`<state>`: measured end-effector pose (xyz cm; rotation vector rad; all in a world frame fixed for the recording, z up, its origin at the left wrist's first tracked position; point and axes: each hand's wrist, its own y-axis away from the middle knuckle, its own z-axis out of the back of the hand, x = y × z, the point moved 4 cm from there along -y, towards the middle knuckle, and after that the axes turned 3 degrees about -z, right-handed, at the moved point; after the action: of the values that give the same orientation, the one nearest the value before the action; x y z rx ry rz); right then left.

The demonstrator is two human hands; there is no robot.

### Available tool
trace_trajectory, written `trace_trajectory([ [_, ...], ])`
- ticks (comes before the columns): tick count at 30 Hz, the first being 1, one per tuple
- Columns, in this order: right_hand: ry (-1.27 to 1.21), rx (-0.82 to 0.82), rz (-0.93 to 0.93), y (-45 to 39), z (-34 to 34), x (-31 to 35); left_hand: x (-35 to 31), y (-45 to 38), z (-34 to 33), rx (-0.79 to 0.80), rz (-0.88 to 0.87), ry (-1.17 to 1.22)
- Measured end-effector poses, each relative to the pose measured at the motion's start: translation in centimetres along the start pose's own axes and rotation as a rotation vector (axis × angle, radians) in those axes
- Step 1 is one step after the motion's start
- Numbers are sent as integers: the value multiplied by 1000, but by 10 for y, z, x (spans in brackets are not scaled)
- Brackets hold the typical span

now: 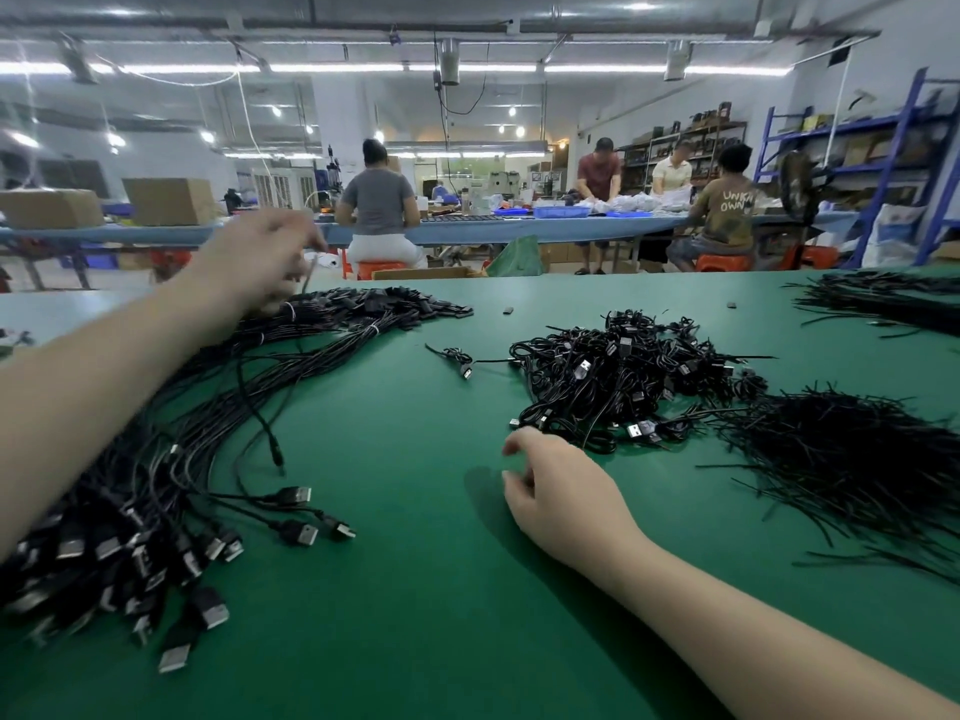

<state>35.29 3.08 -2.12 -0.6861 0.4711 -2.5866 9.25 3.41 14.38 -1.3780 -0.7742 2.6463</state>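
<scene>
A long bundle of black USB cables [171, 459] fans across the left of the green mat [415, 589], with its plugs toward me. My left hand [254, 257] is raised over the bundle's far end. It is blurred and seems to pinch a thin strand [310, 270] that rises from the bundle. My right hand [561, 491] hovers low over the mat with fingers loosely curled and nothing in them. It is just short of a heap of coiled USB cables [623, 376]. One coiled cable [460, 358] lies alone left of the heap.
A pile of black twist ties [857, 459] spreads at the right, and another dark pile [883, 298] lies at the far right. Two small black parts [509, 310] [731, 305] lie near the table's far edge. Beyond it, several people work at a blue bench [519, 226], with shelving [883, 148] at the right.
</scene>
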Motion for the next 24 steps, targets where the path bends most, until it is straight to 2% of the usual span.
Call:
trace_trajectory([
  [3,-182,-243,173,2,24,14,-20,24,-54,204,-111,-118],
  [5,-228,-312,278,-5,44,27,-33,38,-96,311,-201,-146],
  [7,-171,-312,281,-21,63,35,-47,45,-128,306,-217,-68],
  [9,-7,-328,263,-37,85,34,-55,45,-144,218,-117,99],
  [11,1,-266,279,-49,105,25,-58,42,-152,247,-29,238],
  [13,-62,-185,283,-56,120,14,-54,42,-156,325,5,252],
  [15,-107,-212,244,-60,135,1,-42,42,-153,390,40,246],
  [19,-268,-408,5,-61,161,-39,-12,39,-127,545,130,383],
  [21,-314,-457,-97,-60,164,-53,1,34,-107,470,178,408],
  [23,-329,-399,-165,-61,159,-57,10,30,-94,359,227,482],
  [24,-356,-339,-181,-62,154,-56,12,28,-91,299,263,601],
])
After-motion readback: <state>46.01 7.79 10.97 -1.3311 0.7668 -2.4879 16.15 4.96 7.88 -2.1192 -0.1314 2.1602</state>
